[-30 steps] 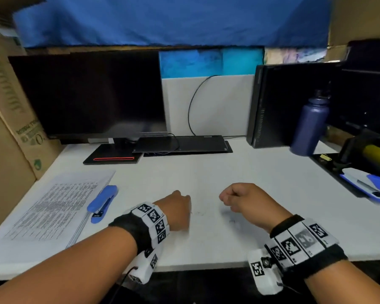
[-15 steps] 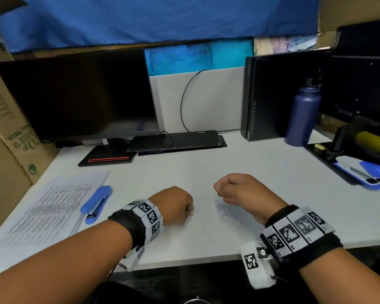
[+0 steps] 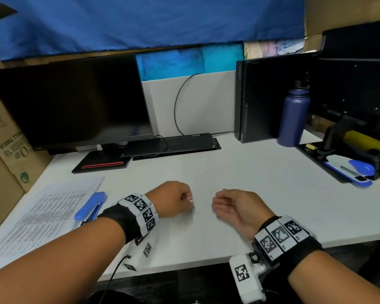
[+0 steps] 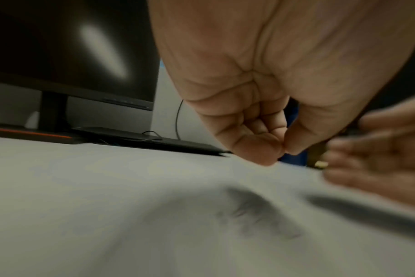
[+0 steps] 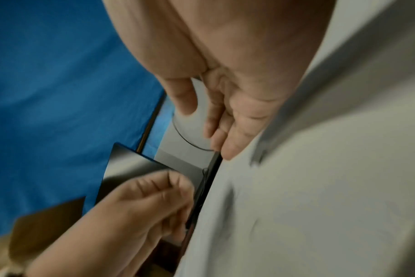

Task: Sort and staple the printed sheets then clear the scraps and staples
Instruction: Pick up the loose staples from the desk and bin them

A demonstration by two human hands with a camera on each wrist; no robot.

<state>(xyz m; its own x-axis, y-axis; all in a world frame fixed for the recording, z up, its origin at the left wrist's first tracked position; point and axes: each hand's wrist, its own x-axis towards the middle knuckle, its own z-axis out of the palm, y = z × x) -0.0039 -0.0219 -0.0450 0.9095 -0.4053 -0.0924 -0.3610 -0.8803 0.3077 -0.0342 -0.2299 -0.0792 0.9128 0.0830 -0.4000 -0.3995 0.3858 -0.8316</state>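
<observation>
A stack of printed sheets (image 3: 37, 216) lies at the table's left with a blue stapler (image 3: 90, 207) on its right edge. Several loose staples (image 3: 184, 217) are scattered on the white table (image 3: 250, 183) at front centre. My left hand (image 3: 188, 199) hovers just above them, thumb and forefinger pinched on a tiny bright staple; the left wrist view shows the left hand (image 4: 283, 150) with those tips pressed together. My right hand (image 3: 217, 201) is close on the right, palm turned toward the left hand, fingers loosely cupped and holding nothing I can see. The right hand (image 5: 201, 127) shows relaxed fingers.
A dark monitor (image 3: 70, 102) and a flat black device (image 3: 171, 145) stand at the back, a computer tower (image 3: 261, 95) and a blue bottle (image 3: 293, 115) at back right. A white-and-blue stapler (image 3: 349, 170) lies on a black tray (image 3: 316, 159). A cardboard box (image 3: 7, 150) borders the left.
My right hand has turned from a knuckles-up fist to a cupped palm facing left. My left hand has risen slightly off the table with its fingertips pinched.
</observation>
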